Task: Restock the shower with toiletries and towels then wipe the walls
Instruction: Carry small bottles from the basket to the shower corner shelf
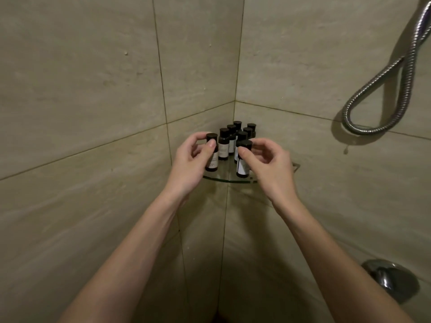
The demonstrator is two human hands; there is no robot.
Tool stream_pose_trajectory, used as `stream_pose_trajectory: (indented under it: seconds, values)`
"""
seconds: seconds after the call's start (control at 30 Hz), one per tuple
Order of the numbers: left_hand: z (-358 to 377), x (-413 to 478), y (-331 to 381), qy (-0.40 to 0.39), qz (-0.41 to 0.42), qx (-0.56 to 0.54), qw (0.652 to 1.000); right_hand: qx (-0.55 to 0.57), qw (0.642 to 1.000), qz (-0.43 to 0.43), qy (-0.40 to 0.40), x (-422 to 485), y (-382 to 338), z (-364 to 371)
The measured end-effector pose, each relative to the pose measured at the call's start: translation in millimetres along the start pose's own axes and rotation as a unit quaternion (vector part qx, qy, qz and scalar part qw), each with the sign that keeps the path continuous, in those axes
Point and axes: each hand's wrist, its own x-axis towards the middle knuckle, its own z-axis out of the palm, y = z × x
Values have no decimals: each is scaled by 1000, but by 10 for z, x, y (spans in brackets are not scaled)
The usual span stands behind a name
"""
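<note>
While the tiled walls (81, 89) are awaiting wiping, as is being judged, the glass corner shelf (229, 179) is being stocked.
By the left hand (189, 164) the left bottle (212, 159), and by the right hand (270, 166) the right bottle (243, 166), is being pinched near its cap at the shelf's front; towels are not being seen.

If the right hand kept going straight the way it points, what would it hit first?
Probably the other bottles standing behind the bottle that the right hand pinches by its cap on the glass shelf, then the tiled corner. Depth is unclear from this single view.
</note>
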Motion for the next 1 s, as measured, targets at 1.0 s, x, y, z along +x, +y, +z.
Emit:
stream_pose_trajectory:
  seconds: [1.0]
  values:
    - [117,5,-309,58,114,279,952,-319,945,-17,70,-120,333,243]
